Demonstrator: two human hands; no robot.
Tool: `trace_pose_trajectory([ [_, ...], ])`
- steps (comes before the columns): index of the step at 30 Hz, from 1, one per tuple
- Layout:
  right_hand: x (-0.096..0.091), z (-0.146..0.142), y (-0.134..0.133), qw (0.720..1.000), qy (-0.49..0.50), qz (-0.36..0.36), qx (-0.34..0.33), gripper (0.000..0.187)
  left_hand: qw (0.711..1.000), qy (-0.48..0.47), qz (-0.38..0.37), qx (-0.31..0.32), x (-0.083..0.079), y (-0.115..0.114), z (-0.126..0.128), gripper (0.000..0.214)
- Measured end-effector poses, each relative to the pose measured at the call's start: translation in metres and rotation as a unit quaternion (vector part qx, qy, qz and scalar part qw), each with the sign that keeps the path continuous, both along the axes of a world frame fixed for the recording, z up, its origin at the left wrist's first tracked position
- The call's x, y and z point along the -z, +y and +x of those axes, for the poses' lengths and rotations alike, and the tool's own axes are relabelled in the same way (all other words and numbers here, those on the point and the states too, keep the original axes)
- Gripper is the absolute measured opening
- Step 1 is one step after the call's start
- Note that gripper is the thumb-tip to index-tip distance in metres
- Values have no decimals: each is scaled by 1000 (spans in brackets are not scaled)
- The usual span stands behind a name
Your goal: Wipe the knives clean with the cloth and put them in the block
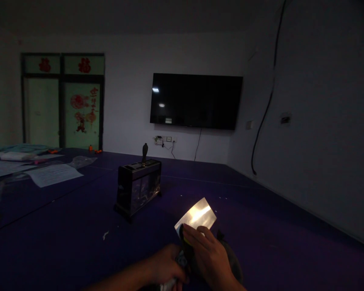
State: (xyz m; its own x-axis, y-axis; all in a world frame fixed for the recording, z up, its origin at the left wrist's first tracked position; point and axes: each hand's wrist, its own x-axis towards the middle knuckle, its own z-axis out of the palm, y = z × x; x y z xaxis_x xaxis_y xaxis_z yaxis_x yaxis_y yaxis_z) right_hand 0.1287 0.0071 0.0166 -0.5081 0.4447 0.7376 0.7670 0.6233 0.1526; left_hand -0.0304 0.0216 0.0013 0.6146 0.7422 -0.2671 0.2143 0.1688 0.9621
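A putty knife with a wide, shiny metal blade (197, 214) points up and away, light glinting off it. Its black and yellow handle end shows beside the fingers of my right hand (210, 254), which are pressed together over the base of the blade. Just left and lower, my left hand (166, 264) is closed around a pale grey and white thing (182, 259); its kind is mostly hidden by the fingers. A dark rounded object (235, 260) lies behind my right wrist, too dim to name.
A black box-shaped device with clear sides (141, 186) and an upright handle stands on the purple tabletop (79, 234). Papers (53, 174) and plastic wrap (81, 161) lie at left. White scraps (105, 235) dot the surface. A cable (265, 113) hangs at right.
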Motion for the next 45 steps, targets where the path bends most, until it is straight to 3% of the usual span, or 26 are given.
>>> trace_pose_trajectory([
  [8,-2,5,4,997,42,7,64,53,1000,0,5,18,-6,-1,-3,18],
  [16,-1,1,4,998,19,-43,41,48,1000,-2,-14,7,-3,-1,-2,18],
  [24,-10,-5,-7,995,-18,-101,15,56,1000,15,-15,-4,7,6,-1,18],
  [32,2,-3,5,998,-41,-54,-18,62,1000,1,-15,-21,10,7,2,20],
  [38,1,-3,7,996,-64,-34,-58,46,1000,-20,2,-2,8,5,1,13],
  [45,2,-4,6,995,-87,-33,-38,44,1000,-14,8,-16,2,1,1,14],
])
